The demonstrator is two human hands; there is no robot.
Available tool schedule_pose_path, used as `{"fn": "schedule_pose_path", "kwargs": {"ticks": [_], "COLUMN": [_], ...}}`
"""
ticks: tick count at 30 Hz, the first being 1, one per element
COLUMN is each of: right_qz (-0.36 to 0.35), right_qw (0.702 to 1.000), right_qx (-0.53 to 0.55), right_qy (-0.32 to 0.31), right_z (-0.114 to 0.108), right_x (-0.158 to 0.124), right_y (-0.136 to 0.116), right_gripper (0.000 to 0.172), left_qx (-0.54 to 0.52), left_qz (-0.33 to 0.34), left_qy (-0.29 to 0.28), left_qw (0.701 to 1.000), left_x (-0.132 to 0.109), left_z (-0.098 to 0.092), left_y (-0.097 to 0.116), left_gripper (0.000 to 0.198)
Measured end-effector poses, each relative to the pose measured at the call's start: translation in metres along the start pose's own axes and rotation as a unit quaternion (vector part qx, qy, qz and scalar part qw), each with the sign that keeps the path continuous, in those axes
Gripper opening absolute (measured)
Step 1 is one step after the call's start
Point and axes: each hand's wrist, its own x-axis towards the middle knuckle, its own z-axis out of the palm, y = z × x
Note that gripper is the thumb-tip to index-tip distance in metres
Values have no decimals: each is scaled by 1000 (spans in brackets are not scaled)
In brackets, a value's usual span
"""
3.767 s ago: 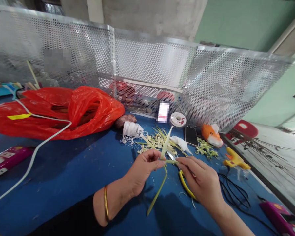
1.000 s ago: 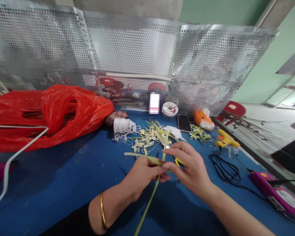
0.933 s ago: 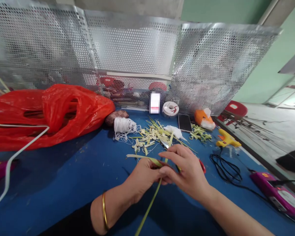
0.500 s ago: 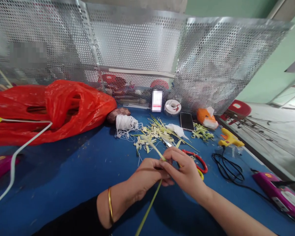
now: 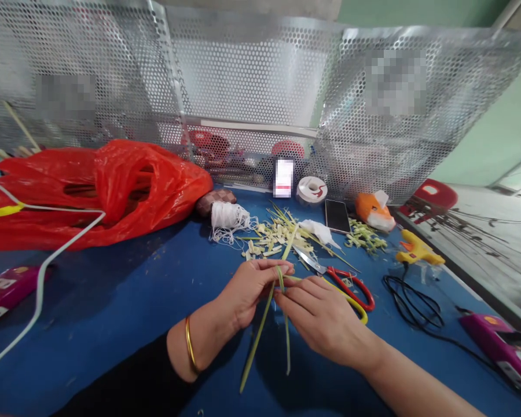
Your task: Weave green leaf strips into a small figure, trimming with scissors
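My left hand (image 5: 245, 289), with a gold bangle at the wrist, pinches narrow green leaf strips (image 5: 257, 346) between thumb and fingers. The strips cross at the fingertips; two tails hang down toward me and one pale end points up and away. My right hand (image 5: 325, 315) is closed on the strips where they cross, its fingertips close against the left thumb. Part of the crossing is hidden by the fingers. Just beyond the right hand lie scissors (image 5: 315, 263) with one red and one yellow handle. Pale cut leaf pieces (image 5: 271, 237) are heaped past my hands.
At left lie a large red plastic bag (image 5: 165, 191), a white cord (image 5: 41, 284) and a purple power strip (image 5: 8, 292). Farther back are white thread (image 5: 228, 215), a ribbon roll (image 5: 311, 190) and a phone (image 5: 337, 215). A yellow glue gun (image 5: 419, 249) rests at right.
My hands have drawn slightly apart and the right hand has turned palm down. A second strip tail now hangs between them, folded over at the fingers. More of the scissors shows.
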Motion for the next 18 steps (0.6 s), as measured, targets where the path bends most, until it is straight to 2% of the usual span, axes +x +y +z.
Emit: {"fn": "schedule_pose_path", "kwargs": {"ticks": [3,7,10,13,16,18], "right_qz": [-5,5,53,96,88,52], "right_qw": [999,995,993,991,992,996], "right_qx": [35,100,98,90,68,41], "right_qy": [-4,21,27,-9,-57,-56], "right_z": [-4,-10,-5,5,13,14], "right_x": [1,1,1,1,0,-1], "right_y": [-2,-4,-5,-5,-4,-4], "right_gripper": [27,26,21,18,16,16], "left_qx": [37,65,9,-51,-90,-103], "left_qz": [21,31,3,-25,-37,-32], "left_qy": [9,21,21,31,43,46], "left_qw": [999,997,1000,998,994,993], "left_x": [0,0,-1,-1,0,1], "left_z": [-1,0,1,0,-2,-2], "left_y": [2,5,8,10,12,13], "left_gripper": [8,8,6,8,10,11]}}
